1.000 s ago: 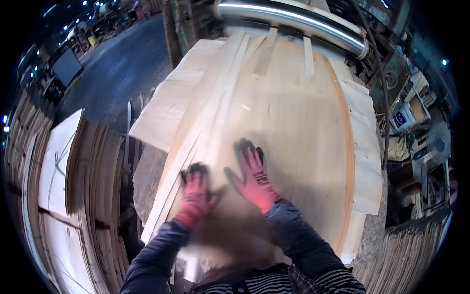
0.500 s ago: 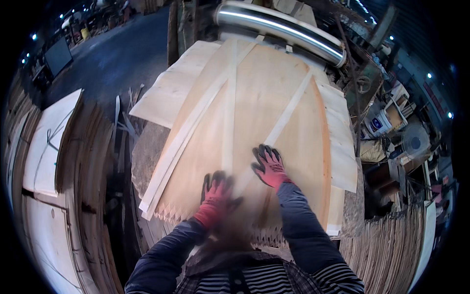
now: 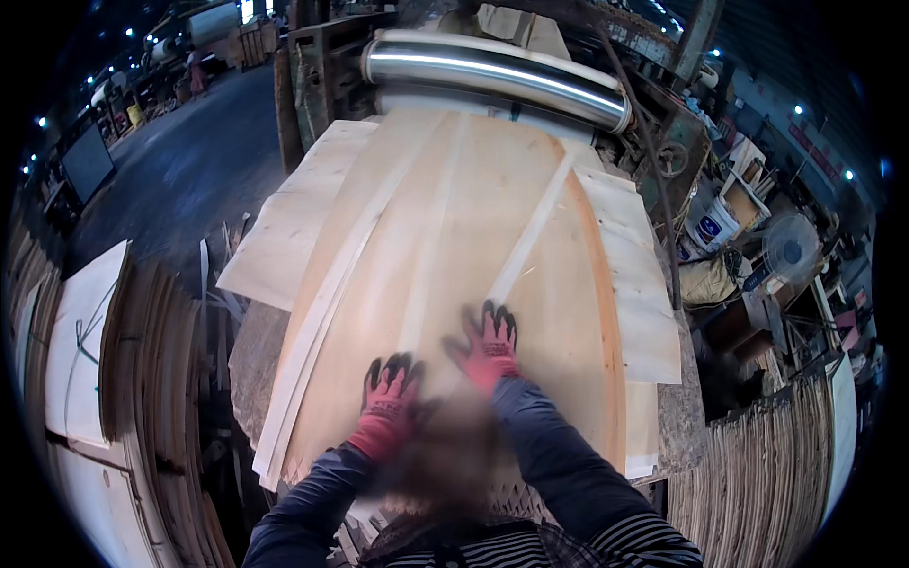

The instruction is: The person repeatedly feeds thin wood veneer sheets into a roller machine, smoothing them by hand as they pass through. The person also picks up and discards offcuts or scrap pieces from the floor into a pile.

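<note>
A wide, pale wood veneer sheet (image 3: 530, 218) lies in front of me, its left and right edges curving in toward the far end. My left hand (image 3: 388, 407), in a red glove with black fingertips, rests on its near part with fingers spread. It is just below the near end of the middle veneer strip (image 3: 428, 256). Farther up and to the right, my gloved right hand (image 3: 490, 350) is flat on the sheet, fingers apart. Its fingertips touch or nearly touch the right-hand slanting strip (image 3: 535, 227). Long, narrow strips (image 3: 327, 317) run along the sheet's left side. Neither hand grips anything.
A shiny metal roller (image 3: 492, 78) spans the far end. More veneer (image 3: 294, 218) sticks out beneath the sheet. Veneer stacks stand at left (image 3: 85, 350) and right (image 3: 757, 464). A white bucket (image 3: 712, 225) and a fan (image 3: 790, 244) are at the right.
The view has shifted, so roller and sheet appear lower and farther left. The middle strip now slants more, its far end farther right on the sheet. Both hands stay spread on the veneer.
</note>
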Demonstrator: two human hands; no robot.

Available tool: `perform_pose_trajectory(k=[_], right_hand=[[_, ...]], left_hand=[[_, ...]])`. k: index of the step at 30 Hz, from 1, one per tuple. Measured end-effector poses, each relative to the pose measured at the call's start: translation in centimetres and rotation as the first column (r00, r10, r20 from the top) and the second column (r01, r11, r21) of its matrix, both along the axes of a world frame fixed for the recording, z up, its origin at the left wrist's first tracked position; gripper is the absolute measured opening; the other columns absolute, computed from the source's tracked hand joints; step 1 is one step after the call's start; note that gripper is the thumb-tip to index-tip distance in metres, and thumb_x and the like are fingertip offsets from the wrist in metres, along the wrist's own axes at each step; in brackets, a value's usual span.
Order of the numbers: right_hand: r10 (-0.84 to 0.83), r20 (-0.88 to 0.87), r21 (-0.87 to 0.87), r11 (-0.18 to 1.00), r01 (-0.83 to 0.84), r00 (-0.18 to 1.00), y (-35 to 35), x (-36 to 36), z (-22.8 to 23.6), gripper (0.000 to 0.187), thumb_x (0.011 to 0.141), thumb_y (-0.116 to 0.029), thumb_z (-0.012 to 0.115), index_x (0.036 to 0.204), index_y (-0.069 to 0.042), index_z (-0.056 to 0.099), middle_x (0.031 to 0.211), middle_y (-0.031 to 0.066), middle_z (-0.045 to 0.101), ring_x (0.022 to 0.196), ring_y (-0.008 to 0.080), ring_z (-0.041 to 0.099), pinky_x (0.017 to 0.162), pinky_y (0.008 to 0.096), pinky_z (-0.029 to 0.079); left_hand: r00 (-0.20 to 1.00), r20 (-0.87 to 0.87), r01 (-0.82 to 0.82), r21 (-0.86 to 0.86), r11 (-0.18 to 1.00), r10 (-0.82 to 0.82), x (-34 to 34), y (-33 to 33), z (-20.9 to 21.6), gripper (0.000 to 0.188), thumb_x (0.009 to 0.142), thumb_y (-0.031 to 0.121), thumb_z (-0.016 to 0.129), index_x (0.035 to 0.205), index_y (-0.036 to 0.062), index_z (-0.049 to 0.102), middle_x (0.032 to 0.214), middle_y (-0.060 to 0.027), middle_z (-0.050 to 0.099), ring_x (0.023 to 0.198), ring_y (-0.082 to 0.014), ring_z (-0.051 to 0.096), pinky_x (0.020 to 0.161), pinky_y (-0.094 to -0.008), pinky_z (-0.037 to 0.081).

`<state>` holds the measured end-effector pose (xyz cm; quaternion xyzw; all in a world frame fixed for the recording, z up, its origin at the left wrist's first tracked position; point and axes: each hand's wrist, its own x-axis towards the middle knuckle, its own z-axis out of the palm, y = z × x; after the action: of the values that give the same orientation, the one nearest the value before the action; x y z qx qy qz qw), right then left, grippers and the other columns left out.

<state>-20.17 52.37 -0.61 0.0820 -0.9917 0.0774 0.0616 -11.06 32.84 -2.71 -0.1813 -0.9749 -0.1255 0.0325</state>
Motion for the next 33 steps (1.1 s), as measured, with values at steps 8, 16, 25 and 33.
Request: perform_pose_trajectory(k=[8, 16, 25, 33], right_hand=[[0.191, 0.116, -0.007, 0.981, -0.191, 0.975, 6.8, -7.8, 2.3, 0.069, 0.081, -0.055, 0.044, 0.136, -0.015, 0.03, 0.14, 0.0184, 0.023, 0.13, 0.0366, 0.017, 0.106, 0.0475, 0.011], [0.284, -0.007, -0.028, 0.958, -0.284, 0.959, 0.8, -5.4, 0.0, 0.067, 0.083, -0.053, 0.041, 0.134, -0.011, 0.032, 0.141, 0.0154, 0.024, 0.13, 0.0327, 0.02, 0.107, 0.0467, 0.011], [0.168, -0.006, -0.118, 0.979, -0.168, 0.986, -2.3, 8.8, 1.0, 0.068, 0.083, -0.051, 0.044, 0.133, -0.008, 0.033, 0.137, 0.0189, 0.029, 0.126, 0.0361, 0.026, 0.105, 0.0488, 0.016], [0.068, 0.027, -0.053, 0.996, -0.067, 0.997, -4.2, 14.7, 0.1, 0.072, 0.082, -0.056, 0.042, 0.134, -0.007, 0.032, 0.137, 0.0176, 0.03, 0.125, 0.0339, 0.027, 0.106, 0.0482, 0.013]], left_hand=[[0.997, -0.035, 0.059, -0.069, 0.996, -0.062, -4.9, 0.4, 1.6, 0.076, 0.075, 0.041, 0.057, 0.137, 0.0104, 0.026, 0.135, -0.0193, 0.032, 0.131, -0.0331, 0.019, 0.107, -0.0493, 0.006], [0.999, 0.041, 0.031, 0.018, 0.999, -0.031, 0.0, -3.0, 1.4, 0.076, 0.072, 0.04, 0.061, 0.133, 0.0074, 0.031, 0.135, -0.0214, 0.03, 0.127, -0.0396, 0.021, 0.105, -0.0516, 0.011], [0.952, 0.005, -0.306, -0.036, 0.951, 0.306, 6.7, -6.1, 0.8, 0.08, 0.067, 0.042, 0.064, 0.131, 0.0038, 0.035, 0.137, -0.0255, 0.022, 0.125, -0.0454, 0.02, 0.104, -0.0542, 0.011], [0.653, 0.132, -0.756, 0.052, 0.652, 0.746, 5.1, -13.8, -4.3, 0.084, 0.071, 0.052, 0.058, 0.134, 0.0054, 0.028, 0.137, -0.0238, 0.024, 0.124, -0.0441, 0.025, 0.102, -0.0539, 0.017]])
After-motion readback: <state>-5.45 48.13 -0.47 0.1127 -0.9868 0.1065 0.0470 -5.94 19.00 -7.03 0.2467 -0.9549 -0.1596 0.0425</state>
